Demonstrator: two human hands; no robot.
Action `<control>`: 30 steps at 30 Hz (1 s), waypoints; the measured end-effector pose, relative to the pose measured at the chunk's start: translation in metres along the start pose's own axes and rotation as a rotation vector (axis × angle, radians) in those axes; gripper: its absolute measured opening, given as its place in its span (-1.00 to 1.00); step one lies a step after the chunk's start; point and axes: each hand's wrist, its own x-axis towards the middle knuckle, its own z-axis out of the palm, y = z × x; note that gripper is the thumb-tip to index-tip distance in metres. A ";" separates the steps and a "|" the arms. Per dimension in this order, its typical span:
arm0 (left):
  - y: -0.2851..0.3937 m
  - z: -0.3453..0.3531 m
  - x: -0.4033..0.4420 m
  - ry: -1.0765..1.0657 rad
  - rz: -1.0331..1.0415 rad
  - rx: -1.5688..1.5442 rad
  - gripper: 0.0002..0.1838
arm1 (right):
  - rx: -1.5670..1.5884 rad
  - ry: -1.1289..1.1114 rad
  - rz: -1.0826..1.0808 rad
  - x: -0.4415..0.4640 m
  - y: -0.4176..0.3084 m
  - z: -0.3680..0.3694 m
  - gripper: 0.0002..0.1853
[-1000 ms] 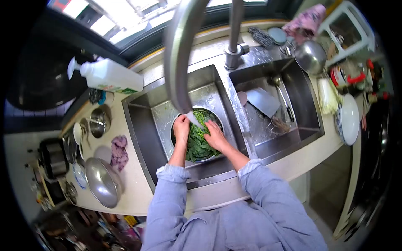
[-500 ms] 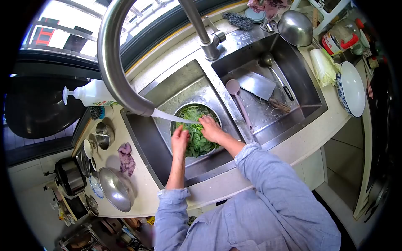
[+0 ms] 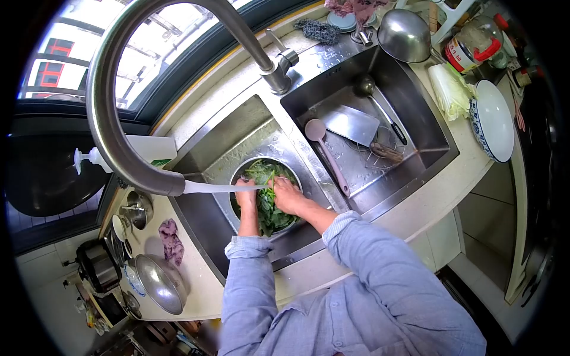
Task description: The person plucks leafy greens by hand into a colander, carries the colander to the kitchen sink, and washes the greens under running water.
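Observation:
Leafy greens (image 3: 270, 216) fill a round metal bowl (image 3: 298, 184) standing in the left sink basin (image 3: 205, 222). Both of my hands are inside the bowl. My left hand (image 3: 246, 194) is at its left side, fingers curled down into the greens, the fingertips hidden. My right hand (image 3: 286, 196) is closed on some greens near the middle, close beside my left. A stream of water from the curved faucet (image 3: 113, 113) runs across the bowl between my hands.
The right basin (image 3: 368, 204) holds a cleaver (image 3: 353, 124), a pink spoon (image 3: 328, 155) and a ladle (image 3: 380, 104). Cabbage (image 3: 449, 92) and a white bowl (image 3: 494, 121) lie to the right. At the left are a purple cloth (image 3: 171, 242), a large metal bowl (image 3: 160, 283) and a pump bottle (image 3: 145, 149).
The view has shifted and turned, so the faucet now appears farther left. My hands have come closer together, with the left one lower in the bowl among the greens.

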 end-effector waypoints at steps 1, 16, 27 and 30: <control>-0.025 0.010 0.017 -0.037 0.039 -0.056 -0.62 | 0.004 0.010 0.009 -0.001 -0.001 -0.001 -0.47; 0.033 -0.074 -0.062 0.371 0.129 -0.688 -0.82 | 0.001 0.011 0.012 -0.005 -0.001 -0.003 -0.53; -0.037 -0.060 -0.094 -0.079 -0.095 -0.453 -0.28 | -0.033 0.228 -0.038 -0.005 0.002 0.007 -0.48; -0.033 -0.010 -0.095 -0.090 0.181 -0.173 -0.12 | -0.217 0.123 -0.134 -0.010 0.005 0.005 -0.52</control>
